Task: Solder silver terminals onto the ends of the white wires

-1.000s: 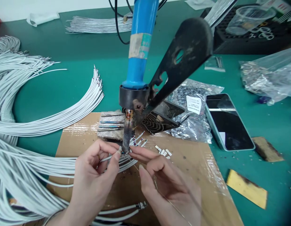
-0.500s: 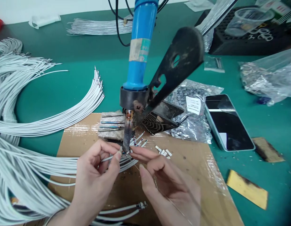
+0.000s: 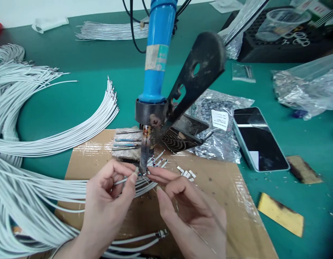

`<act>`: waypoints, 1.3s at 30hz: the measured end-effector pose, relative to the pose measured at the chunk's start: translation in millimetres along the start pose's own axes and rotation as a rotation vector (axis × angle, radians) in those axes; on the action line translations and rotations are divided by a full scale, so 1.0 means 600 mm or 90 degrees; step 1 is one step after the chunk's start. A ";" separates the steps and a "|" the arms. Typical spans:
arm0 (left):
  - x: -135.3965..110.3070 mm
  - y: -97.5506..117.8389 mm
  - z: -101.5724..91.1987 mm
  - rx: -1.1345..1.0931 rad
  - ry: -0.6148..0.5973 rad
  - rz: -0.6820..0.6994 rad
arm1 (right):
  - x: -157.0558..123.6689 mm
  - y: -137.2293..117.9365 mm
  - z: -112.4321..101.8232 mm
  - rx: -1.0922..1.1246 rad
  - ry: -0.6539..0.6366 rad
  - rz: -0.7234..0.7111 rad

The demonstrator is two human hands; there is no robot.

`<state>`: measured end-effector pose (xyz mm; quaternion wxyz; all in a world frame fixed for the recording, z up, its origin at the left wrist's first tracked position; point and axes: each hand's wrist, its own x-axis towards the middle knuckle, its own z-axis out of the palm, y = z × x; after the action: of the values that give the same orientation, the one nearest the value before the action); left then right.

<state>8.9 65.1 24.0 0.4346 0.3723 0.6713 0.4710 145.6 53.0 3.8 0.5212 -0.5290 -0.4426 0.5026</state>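
Observation:
A blue-handled soldering iron [image 3: 155, 81] is held tip down in a black stand arm [image 3: 199, 64]. Just left of its tip, my left hand [image 3: 108, 203] pinches a white cable [image 3: 119, 182] between thumb and fingers. The cable's end lies close under the tip; whether it touches is too small to tell. My right hand [image 3: 192, 216] is closed on a thin solder wire [image 3: 201, 237], which runs across the palm, its fingertips beside the tip. Small connector pieces at the fingertips are partly hidden.
Bundles of white cables [image 3: 55, 145] fill the left side. Under the hands lies cardboard [image 3: 236, 212], with small white connectors [image 3: 186, 173] on it. A phone [image 3: 260, 140], a bag of dark parts [image 3: 215, 111] and a yellow sponge [image 3: 281, 214] are on the right.
The view has shifted slightly, so most things sit a little further left. Both hands keep nearly the same pose at the iron's tip.

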 end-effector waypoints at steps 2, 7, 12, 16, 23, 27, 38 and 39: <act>0.001 -0.001 0.000 -0.002 -0.001 -0.002 | 0.000 0.001 0.000 -0.004 0.001 0.005; 0.001 -0.003 -0.001 0.007 -0.016 -0.011 | -0.001 0.004 -0.001 0.002 0.007 0.021; -0.001 -0.001 -0.001 0.033 -0.018 -0.011 | -0.001 0.005 -0.002 -0.009 0.008 0.022; -0.002 0.001 -0.001 0.028 -0.015 -0.014 | -0.001 0.003 -0.001 -0.004 0.008 0.012; -0.003 -0.003 -0.001 0.017 -0.011 0.006 | 0.000 0.000 -0.002 -0.004 0.006 0.007; -0.002 -0.003 -0.001 0.022 -0.007 0.009 | 0.000 0.002 -0.002 -0.006 0.000 0.018; -0.007 0.000 0.001 0.019 -0.004 0.005 | 0.001 0.005 -0.002 -0.005 0.011 0.007; -0.008 0.001 0.001 0.019 -0.002 0.007 | 0.001 0.005 -0.002 -0.005 0.010 0.006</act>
<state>11.3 61.2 25.4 0.4277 0.3831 0.6753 0.4629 146.5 53.1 1.0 0.5202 -0.5374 -0.4379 0.4989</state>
